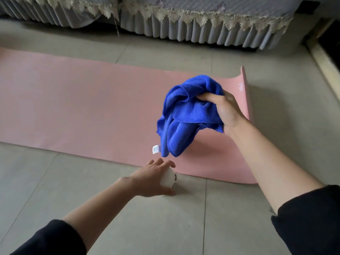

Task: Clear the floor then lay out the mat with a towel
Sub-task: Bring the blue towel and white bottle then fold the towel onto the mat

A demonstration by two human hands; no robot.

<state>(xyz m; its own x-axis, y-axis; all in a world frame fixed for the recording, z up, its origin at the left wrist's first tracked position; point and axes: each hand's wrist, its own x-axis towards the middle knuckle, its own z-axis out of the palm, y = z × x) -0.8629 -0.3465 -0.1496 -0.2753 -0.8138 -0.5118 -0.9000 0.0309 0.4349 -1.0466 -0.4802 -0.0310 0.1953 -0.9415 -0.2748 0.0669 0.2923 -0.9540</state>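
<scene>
A pink mat (82, 107) lies unrolled across the tiled floor, its right end curling upward. My right hand (225, 109) holds a bunched blue towel (185, 115) in the air above the mat's right part; a white label hangs from the towel's lower edge. My left hand (152, 181) is low at the mat's near edge, its fingers wrapped around a small white rounded object (168, 178) that rests on the floor tiles.
A sofa with a grey pleated skirt and lace trim (184, 24) runs along the far side of the mat. A pale wooden furniture edge (323, 59) stands at the right. Grey floor tiles (165, 227) lie between me and the mat.
</scene>
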